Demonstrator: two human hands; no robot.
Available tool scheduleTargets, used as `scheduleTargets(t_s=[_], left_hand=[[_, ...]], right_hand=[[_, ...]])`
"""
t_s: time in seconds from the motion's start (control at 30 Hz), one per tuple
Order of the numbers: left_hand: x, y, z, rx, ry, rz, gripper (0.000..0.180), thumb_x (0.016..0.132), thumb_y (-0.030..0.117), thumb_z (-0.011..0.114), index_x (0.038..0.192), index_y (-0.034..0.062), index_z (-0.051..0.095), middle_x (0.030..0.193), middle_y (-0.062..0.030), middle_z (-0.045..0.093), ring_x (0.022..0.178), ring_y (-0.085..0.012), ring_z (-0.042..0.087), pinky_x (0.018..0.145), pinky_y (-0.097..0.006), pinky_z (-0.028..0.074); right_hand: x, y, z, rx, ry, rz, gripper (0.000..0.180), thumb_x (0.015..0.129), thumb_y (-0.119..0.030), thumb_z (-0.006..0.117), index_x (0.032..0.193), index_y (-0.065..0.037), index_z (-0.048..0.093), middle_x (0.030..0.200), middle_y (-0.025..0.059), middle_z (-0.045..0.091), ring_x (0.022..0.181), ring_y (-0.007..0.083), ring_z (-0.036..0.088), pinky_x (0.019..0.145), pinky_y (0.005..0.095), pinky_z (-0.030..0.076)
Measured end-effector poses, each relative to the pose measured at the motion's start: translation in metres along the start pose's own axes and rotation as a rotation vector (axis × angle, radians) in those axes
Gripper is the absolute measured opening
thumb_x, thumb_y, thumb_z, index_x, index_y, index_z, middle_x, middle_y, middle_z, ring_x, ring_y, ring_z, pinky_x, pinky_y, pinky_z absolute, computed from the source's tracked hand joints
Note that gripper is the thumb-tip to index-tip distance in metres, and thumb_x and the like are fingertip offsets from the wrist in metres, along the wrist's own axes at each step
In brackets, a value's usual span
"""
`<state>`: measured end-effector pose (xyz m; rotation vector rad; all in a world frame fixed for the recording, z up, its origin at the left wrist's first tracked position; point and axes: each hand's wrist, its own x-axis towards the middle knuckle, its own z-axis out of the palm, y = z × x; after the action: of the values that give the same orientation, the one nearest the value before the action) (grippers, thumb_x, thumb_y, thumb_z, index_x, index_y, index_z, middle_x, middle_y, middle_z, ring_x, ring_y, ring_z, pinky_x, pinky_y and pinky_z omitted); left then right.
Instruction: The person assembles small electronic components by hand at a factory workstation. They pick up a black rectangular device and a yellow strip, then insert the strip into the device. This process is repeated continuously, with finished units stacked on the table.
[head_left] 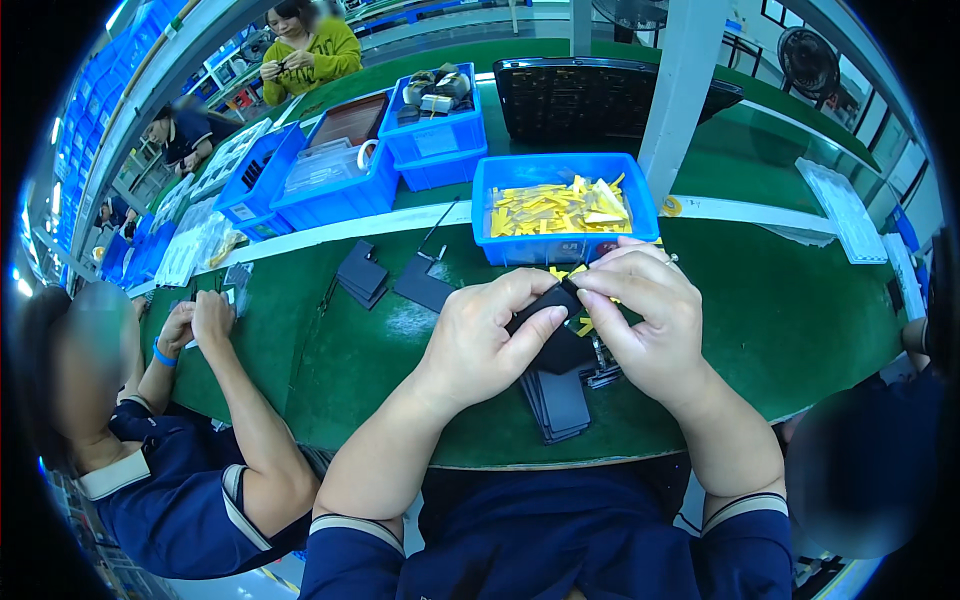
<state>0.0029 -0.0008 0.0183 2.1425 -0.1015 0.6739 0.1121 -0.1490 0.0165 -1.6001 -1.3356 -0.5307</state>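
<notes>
My left hand point(488, 335) is closed round a small black flat part point(540, 308), holding it above the green table. The thumb and fingertips of my right hand point(645, 315) are pinched together at the part's upper end. Whatever else lies between those fingertips is too small to make out. Below my hands sits a stack of flat black pieces point(557, 408), fanned slightly. Small metal parts point(603, 368) lie beside the stack, partly under my right hand. A few yellow strips point(586, 326) show around the fingers.
Just beyond my hands stands a blue bin point(545, 250) of yellow strips. L-shaped black pieces point(362, 274) lie left. Stacked blue bins point(430, 140) and a black tray point(590, 100) stand farther back, near a white post point(680, 100). A co-worker's hands point(200, 320) work at left.
</notes>
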Motion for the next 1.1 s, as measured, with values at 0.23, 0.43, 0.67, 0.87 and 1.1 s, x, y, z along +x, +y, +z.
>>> scheduleTargets(t_s=[0.23, 0.43, 0.67, 0.87, 1.1], left_hand=[[0.000, 0.009, 0.005, -0.003, -0.100, -0.225, 0.020, 0.083, 0.014, 0.062, 0.099, 0.0010, 0.059, 0.070, -0.0114, 0.062, 0.060, -0.0203, 0.062, 0.056, -0.031, 0.048], [-0.001, 0.001, 0.013, -0.342, -0.039, -0.487, 0.018, 0.087, 0.011, 0.058, 0.100, -0.0007, 0.057, 0.066, -0.0055, 0.061, 0.053, -0.0090, 0.055, 0.050, -0.025, 0.044], [-0.001, -0.009, 0.005, -0.199, -0.074, -0.296, 0.015, 0.089, 0.013, 0.059, 0.099, 0.0018, 0.056, 0.076, -0.0007, 0.063, 0.060, -0.0029, 0.054, 0.048, -0.019, 0.042], [-0.001, 0.001, 0.001, -0.006, -0.189, -0.162, 0.014, 0.085, 0.010, 0.061, 0.096, 0.0017, 0.056, 0.075, -0.0060, 0.062, 0.058, -0.0082, 0.058, 0.050, -0.023, 0.044], [-0.006, -0.002, 0.005, 0.019, -0.144, 0.000, 0.015, 0.083, 0.004, 0.058, 0.096, -0.0001, 0.057, 0.077, -0.0076, 0.064, 0.064, -0.0149, 0.065, 0.056, -0.025, 0.046]], right_hand=[[-0.001, 0.002, -0.003, -0.189, -0.109, -0.052, 0.019, 0.065, -0.001, 0.069, 0.084, -0.002, 0.065, 0.074, 0.0084, 0.058, 0.074, 0.0243, 0.058, 0.082, 0.0411, 0.046], [-0.002, -0.010, 0.004, -0.398, -0.072, -0.180, 0.021, 0.067, -0.002, 0.067, 0.088, -0.001, 0.064, 0.074, 0.0085, 0.055, 0.075, 0.0266, 0.056, 0.083, 0.0427, 0.045], [0.006, -0.004, -0.010, 0.380, -0.216, 0.545, 0.013, 0.077, -0.008, 0.069, 0.085, 0.003, 0.066, 0.079, 0.0086, 0.062, 0.076, 0.0179, 0.060, 0.072, 0.0296, 0.048], [0.005, 0.009, -0.014, 0.767, -0.325, 0.797, 0.009, 0.076, -0.005, 0.072, 0.082, -0.001, 0.068, 0.076, 0.0038, 0.066, 0.069, 0.0086, 0.060, 0.064, 0.0240, 0.048], [0.008, 0.007, -0.020, 0.510, -0.399, 0.614, 0.009, 0.075, -0.007, 0.072, 0.079, -0.001, 0.067, 0.073, 0.0054, 0.065, 0.068, 0.0108, 0.061, 0.063, 0.0254, 0.048]])
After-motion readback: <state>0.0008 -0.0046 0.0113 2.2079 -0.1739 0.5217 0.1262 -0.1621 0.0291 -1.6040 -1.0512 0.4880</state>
